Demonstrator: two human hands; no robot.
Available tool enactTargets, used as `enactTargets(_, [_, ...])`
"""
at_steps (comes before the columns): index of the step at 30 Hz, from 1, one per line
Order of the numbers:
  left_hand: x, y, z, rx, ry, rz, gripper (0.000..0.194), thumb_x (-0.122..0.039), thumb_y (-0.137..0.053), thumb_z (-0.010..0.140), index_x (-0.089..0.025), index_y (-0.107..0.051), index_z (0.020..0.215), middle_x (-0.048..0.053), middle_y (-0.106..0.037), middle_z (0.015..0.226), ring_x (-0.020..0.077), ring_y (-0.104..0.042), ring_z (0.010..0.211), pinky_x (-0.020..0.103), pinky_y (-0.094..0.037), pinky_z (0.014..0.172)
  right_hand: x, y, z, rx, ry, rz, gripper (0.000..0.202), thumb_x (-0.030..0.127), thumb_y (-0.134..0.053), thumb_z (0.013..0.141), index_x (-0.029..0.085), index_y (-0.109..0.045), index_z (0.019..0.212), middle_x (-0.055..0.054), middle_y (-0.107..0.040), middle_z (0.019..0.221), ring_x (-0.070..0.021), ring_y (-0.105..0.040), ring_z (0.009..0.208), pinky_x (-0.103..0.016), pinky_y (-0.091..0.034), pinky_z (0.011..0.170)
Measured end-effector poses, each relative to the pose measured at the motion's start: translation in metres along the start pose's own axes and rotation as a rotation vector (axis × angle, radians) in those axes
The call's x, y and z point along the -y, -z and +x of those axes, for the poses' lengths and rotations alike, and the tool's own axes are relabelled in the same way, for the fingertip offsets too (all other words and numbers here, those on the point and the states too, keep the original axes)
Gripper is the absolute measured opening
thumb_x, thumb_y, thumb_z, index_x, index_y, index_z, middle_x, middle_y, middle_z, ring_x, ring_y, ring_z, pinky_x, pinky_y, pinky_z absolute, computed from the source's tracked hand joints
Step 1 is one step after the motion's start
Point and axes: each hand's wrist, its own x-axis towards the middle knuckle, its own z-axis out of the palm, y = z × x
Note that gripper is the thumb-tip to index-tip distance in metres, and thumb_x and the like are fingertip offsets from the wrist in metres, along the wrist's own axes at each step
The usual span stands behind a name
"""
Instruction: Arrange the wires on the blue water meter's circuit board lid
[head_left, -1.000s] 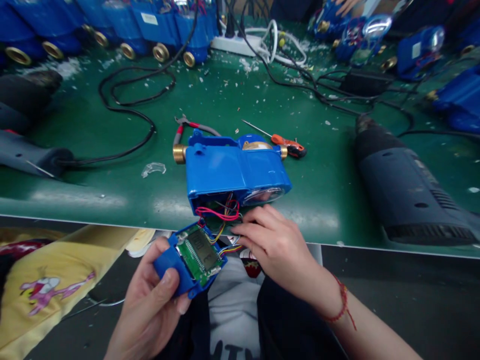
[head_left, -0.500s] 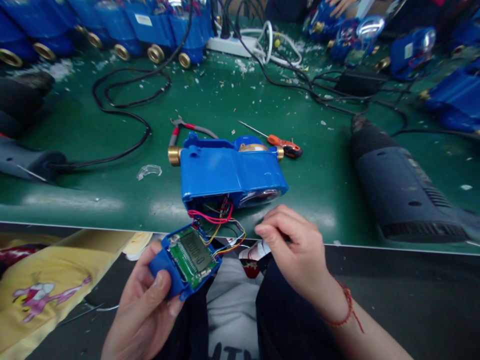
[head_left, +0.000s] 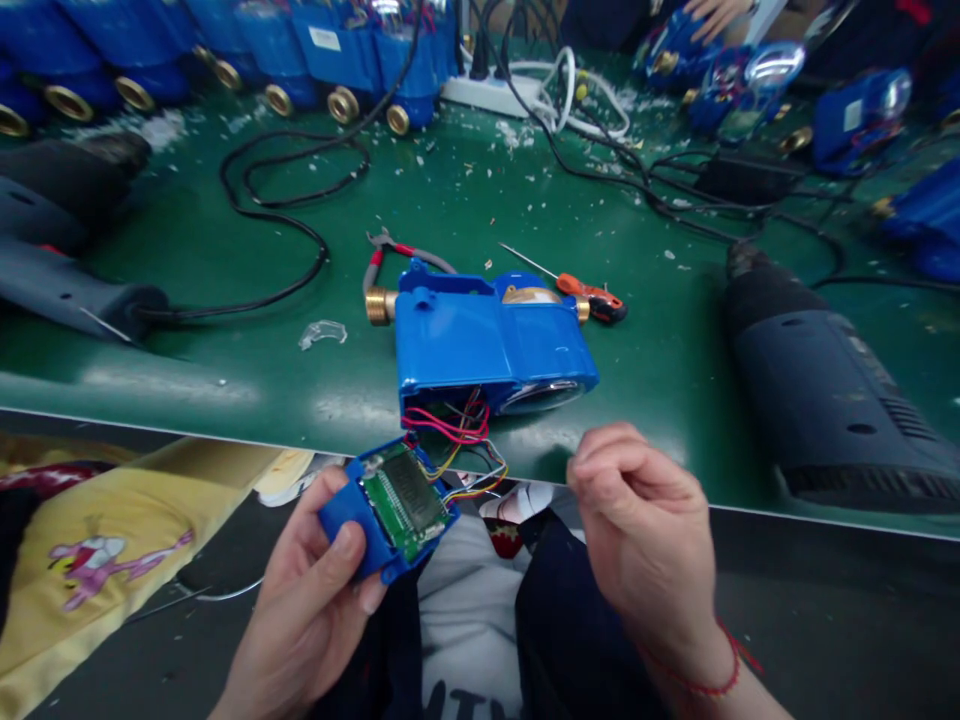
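Observation:
My left hand grips a small blue cover with a green circuit board and a grey display, just off the table's front edge. Thin red, yellow and white wires run from the board into the open front of a blue meter housing, which lies on the green table with brass threaded ends at both sides. My right hand is to the right of the board, fingers curled together; whether anything small is between them is hidden. Behind the housing lie red-handled cutters and an orange and black screwdriver.
Heat guns lie at the right and at the left. A clear plastic scrap is left of the housing. Blue meters, a white power strip and black cables fill the back. Someone in yellow is at the left.
The view has shifted, so the table items appear further right. My right hand has moved right, away from the board and wires. My left hand still holds the cover, and the display looks darker.

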Motion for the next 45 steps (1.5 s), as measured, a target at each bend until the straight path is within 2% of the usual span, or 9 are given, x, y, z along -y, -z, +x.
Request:
enactTargets(6, [-0.001,0.006,0.000,0.039,-0.020,0.037,0.037,-0.029,-0.089,0.061,-0.027,-0.062,0.086,-0.009,-0.063,0.067,0.0029,-0.052,0.040,0.008,-0.043,0.036,0.004,-0.014,0.007,0.395,0.426,-0.671,0.008,0.015,-0.062,0.090,0.011,-0.069,0.088,-0.007,-0.066,0.086,-0.0173,-0.053,0.082,-0.032,-0.042,0.074])
enactTargets(9, [0.000,0.007,-0.001,0.100,-0.051,0.075,0.032,-0.028,-0.085,0.068,-0.028,-0.059,0.086,-0.009,-0.063,0.066,0.0044,-0.055,0.041,0.009,-0.044,0.038,-0.001,-0.026,0.006,0.474,0.367,-0.778,0.010,0.012,-0.059,0.090,0.011,-0.067,0.084,-0.008,-0.063,0.088,-0.0197,-0.051,0.084,-0.036,-0.040,0.075])
enactTargets(15, [0.004,-0.004,-0.004,0.060,-0.105,0.059,0.040,-0.031,-0.089,0.061,-0.024,-0.061,0.088,-0.005,-0.064,0.067,0.0065,-0.055,0.042,0.012,-0.046,0.037,-0.002,-0.032,-0.001,0.230,0.130,-0.401,0.019,0.001,-0.060,0.083,0.016,-0.063,0.071,0.000,-0.059,0.073,-0.0135,-0.054,0.075,-0.028,-0.040,0.069])
enactTargets(22, [0.000,0.009,0.002,0.098,-0.013,0.073,0.033,-0.029,-0.086,0.066,-0.029,-0.059,0.085,-0.009,-0.061,0.060,0.0045,-0.055,0.039,0.008,-0.042,0.038,0.003,-0.003,0.006,-0.133,-0.032,0.002,0.013,0.020,-0.065,0.085,0.019,-0.066,0.071,-0.001,-0.055,0.074,-0.0122,-0.051,0.070,-0.024,-0.041,0.063])
enactTargets(27, [-0.002,0.007,0.002,0.039,0.028,0.025,0.037,-0.033,-0.090,0.058,-0.028,-0.064,0.084,-0.007,-0.060,0.061,0.0035,-0.050,0.037,0.009,-0.041,0.036,0.007,0.002,0.005,0.082,0.126,-0.508,0.025,0.018,-0.056,0.093,0.019,-0.064,0.070,0.002,-0.058,0.063,-0.0107,-0.053,0.060,-0.024,-0.040,0.056])
enactTargets(33, [-0.001,0.000,0.003,-0.048,0.043,0.012,0.045,-0.032,-0.093,0.050,-0.027,-0.068,0.087,-0.006,-0.061,0.065,0.0025,-0.045,0.036,0.010,-0.040,0.033,-0.002,-0.010,0.008,0.350,0.317,-0.791,0.015,0.009,-0.058,0.089,0.016,-0.072,0.089,-0.006,-0.063,0.084,-0.0191,-0.056,0.081,-0.032,-0.046,0.068])
enactTargets(38, [0.000,0.001,0.003,-0.085,0.049,0.018,0.053,-0.035,-0.092,0.051,-0.022,-0.069,0.097,-0.001,-0.064,0.070,0.0021,-0.041,0.037,0.011,-0.038,0.033,-0.001,-0.014,0.018,0.220,0.062,-0.335,0.018,0.005,-0.068,0.079,0.021,-0.075,0.074,0.000,-0.062,0.073,-0.0120,-0.058,0.071,-0.023,-0.045,0.063])
enactTargets(42, [-0.003,0.001,0.003,-0.091,0.085,-0.046,0.048,-0.035,-0.090,0.055,-0.020,-0.069,0.094,-0.004,-0.056,0.060,0.0018,-0.039,0.038,0.011,-0.038,0.035,0.000,-0.003,0.027,-0.016,-0.095,0.088,0.012,0.013,-0.071,0.076,0.024,-0.075,0.071,0.001,-0.062,0.074,-0.0080,-0.050,0.061,-0.021,-0.039,0.054])
enactTargets(45, [-0.004,0.000,0.004,-0.144,0.111,-0.123,0.051,-0.030,-0.094,0.047,-0.020,-0.070,0.090,-0.006,-0.055,0.056,0.0011,-0.038,0.035,0.011,-0.039,0.033,0.003,0.007,0.024,-0.068,-0.060,-0.013,0.011,0.019,-0.068,0.083,0.022,-0.072,0.073,0.002,-0.061,0.072,-0.0069,-0.045,0.053,-0.022,-0.034,0.048])
